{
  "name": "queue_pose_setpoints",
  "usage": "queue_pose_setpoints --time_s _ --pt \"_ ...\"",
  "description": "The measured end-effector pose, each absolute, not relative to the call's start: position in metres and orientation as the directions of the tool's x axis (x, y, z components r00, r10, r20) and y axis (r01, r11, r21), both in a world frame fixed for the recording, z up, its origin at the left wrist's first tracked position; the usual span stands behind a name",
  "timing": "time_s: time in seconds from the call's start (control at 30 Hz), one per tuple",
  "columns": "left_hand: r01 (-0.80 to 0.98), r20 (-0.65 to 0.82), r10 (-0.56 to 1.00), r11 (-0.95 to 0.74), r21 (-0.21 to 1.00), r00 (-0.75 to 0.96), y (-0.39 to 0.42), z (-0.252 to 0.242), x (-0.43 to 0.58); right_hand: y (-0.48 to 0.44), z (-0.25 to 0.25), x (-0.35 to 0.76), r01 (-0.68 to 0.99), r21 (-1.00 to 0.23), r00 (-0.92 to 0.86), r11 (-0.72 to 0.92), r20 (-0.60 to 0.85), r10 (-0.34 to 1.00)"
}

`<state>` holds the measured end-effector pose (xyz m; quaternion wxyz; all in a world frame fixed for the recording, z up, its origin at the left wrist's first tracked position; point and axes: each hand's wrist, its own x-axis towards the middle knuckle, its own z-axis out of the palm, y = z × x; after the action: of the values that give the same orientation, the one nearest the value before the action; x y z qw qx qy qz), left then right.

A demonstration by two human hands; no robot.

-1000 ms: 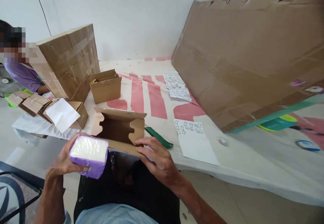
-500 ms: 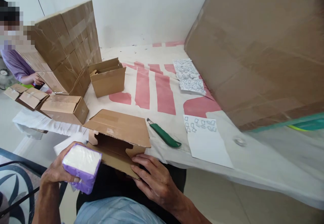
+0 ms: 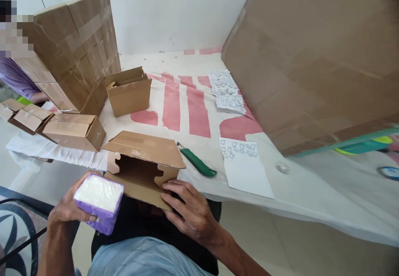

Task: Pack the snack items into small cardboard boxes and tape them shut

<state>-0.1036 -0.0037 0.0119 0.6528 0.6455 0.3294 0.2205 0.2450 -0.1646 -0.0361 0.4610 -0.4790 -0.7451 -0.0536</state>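
Note:
My left hand (image 3: 67,209) is closed round a purple-wrapped white pack (image 3: 99,201), held just left of an open cardboard box (image 3: 145,166) that lies on its side at the table's near edge, its mouth facing me. My right hand (image 3: 187,211) grips the box's lower right corner and flap, thumb on the front. The box's top flap is folded over flat. A green utility knife (image 3: 196,161) lies on the table right of the box.
A tall taped stack of boxes (image 3: 75,49) stands at the back left, with an open small box (image 3: 129,91) beside it and closed small boxes (image 3: 73,130) along the left edge. A huge cardboard carton (image 3: 311,60) fills the right. Sticker sheets (image 3: 245,166) lie nearby. Another person sits far left.
The box's upper flap has come down flat over the top. My left hand with the pack has dropped slightly, and the white paper on the left boxes is gone.

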Motion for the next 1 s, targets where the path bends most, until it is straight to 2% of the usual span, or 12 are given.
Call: queue_pose_setpoints --time_s 0.2,0.43,0.67,0.83,1.0 --pt "0.167 -0.134 0.758 0.034 0.985 0.638 -0.005 0.023 -0.091 -0.159 -0.03 0.251 0.74 -0.408 -0.071 0.534 0.743 0.665" --pt "-0.011 0.033 0.856 -0.032 0.999 0.516 0.002 0.027 -0.053 -0.125 -0.02 0.275 0.605 -0.67 0.199 0.431 0.651 0.733" --pt "-0.198 0.015 0.936 0.059 0.979 0.351 0.005 0.033 -0.015 -0.074 -0.014 0.303 0.412 -0.866 0.381 0.283 0.446 0.81" --pt "-0.317 0.077 0.975 -0.007 0.949 0.209 -0.002 0.034 -0.007 -0.047 -0.016 0.307 0.319 -0.916 0.432 0.245 0.37 0.822" --pt "-0.344 0.027 0.972 0.057 0.937 0.235 -0.018 0.039 -0.001 -0.037 -0.021 0.307 0.308 -0.916 0.452 0.258 0.379 0.807"
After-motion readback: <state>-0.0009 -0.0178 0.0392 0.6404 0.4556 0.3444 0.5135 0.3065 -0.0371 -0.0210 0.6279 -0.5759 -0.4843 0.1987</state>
